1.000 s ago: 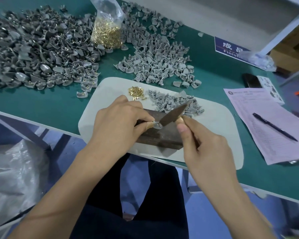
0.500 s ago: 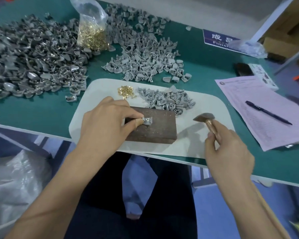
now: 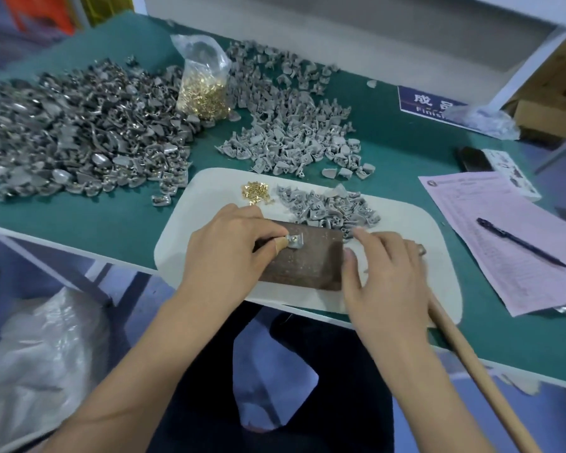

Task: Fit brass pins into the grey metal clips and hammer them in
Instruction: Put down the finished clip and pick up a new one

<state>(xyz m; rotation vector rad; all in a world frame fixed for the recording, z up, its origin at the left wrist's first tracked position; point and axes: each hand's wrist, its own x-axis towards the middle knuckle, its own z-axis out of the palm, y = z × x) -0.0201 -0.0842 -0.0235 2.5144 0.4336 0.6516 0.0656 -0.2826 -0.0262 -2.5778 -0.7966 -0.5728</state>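
Left hand (image 3: 229,253) pinches clip (image 3: 295,240) with pin on block (image 3: 304,259), right hand (image 3: 386,276) fingers released over hammer (image 3: 451,335); regrip, strike square, keep fingertips off the head.

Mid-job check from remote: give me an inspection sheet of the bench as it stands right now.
Surface: green bench top with a white mat at the near edge.
Job's things: one grey clip with a brass pin in it on the brown block; loose brass pins, small clip pile on the mat; bag of pins; two large clip heaps behind.
Clutter: pink form, pen, blue sign.
Hands: left hand pinches the clip; right hand lies over the hammer, fingers relaxed; wooden handle sticks out.
Cables: nothing seen.
Surroundings: plastic bag under the bench, cardboard boxes at right.
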